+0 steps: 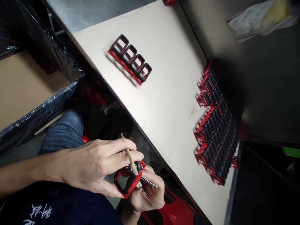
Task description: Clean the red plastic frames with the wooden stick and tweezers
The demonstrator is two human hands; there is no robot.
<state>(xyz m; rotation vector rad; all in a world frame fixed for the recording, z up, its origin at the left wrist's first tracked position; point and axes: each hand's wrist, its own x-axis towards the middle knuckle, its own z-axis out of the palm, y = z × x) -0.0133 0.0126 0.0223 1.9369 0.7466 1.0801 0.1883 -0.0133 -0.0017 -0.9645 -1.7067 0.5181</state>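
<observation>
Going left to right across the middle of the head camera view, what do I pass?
Plastic-lined cardboard box, denim-covered thigh, beige work table, rows of red-and-black frames.

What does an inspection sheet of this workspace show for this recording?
surface: cream board on a table, grey metal sheet beyond it.
job's things: red-and-black frame, thin metal tool, wooden-handled pick, row of four joined frames, stacked rows of frames.
clutter: red moulded piece below the board's edge.
hands: left hand grips the frame; right hand holds the metal tool; which hand holds the pick is unclear.
cables: nothing seen.
surroundings: cardboard box lined with black plastic, person's jeans, plastic bag.
</observation>
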